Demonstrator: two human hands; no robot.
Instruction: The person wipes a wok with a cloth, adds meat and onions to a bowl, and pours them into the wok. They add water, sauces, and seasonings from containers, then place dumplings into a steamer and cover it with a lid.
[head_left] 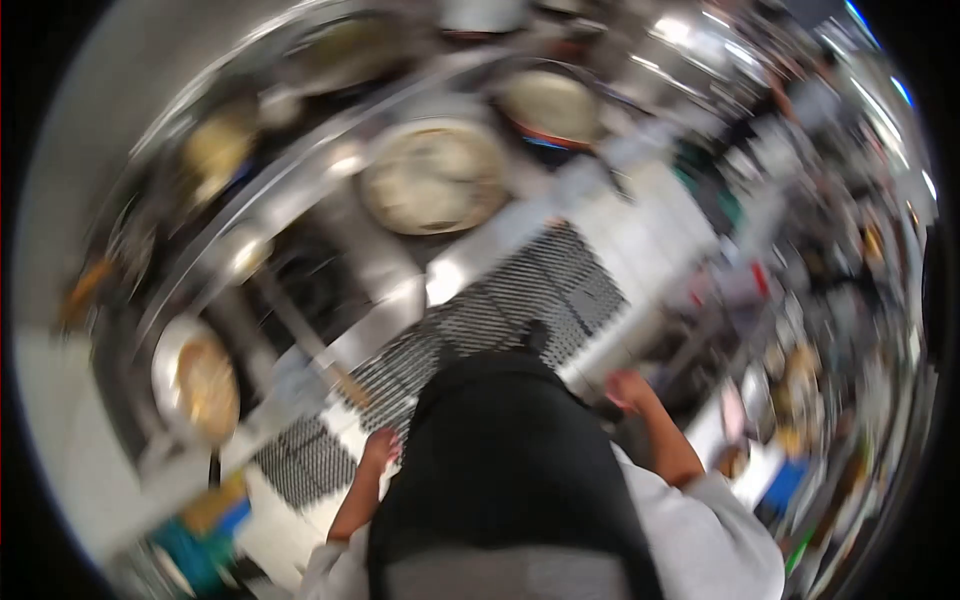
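Observation:
Motion smears the whole head view. My left hand (380,448) hangs low beside the black apron (500,450), its fingers too blurred to read. Nearest to it is the wooden handle end of a long-handled ladle (298,325), which reaches across the stove edge; a gap shows between them. On the other side, my right hand (627,388) is held out from my body near the counter, with blurred fingers and no clear object in it. A frying pan (165,365) with something brown in it sits on the stove at the left.
A wide round pot (435,175) with pale contents and another pot (550,108) stand along the metal stove. Black slotted mats (500,300) lie on the pale floor. Several blurred dishes and a blue item (785,485) crowd the counter at right.

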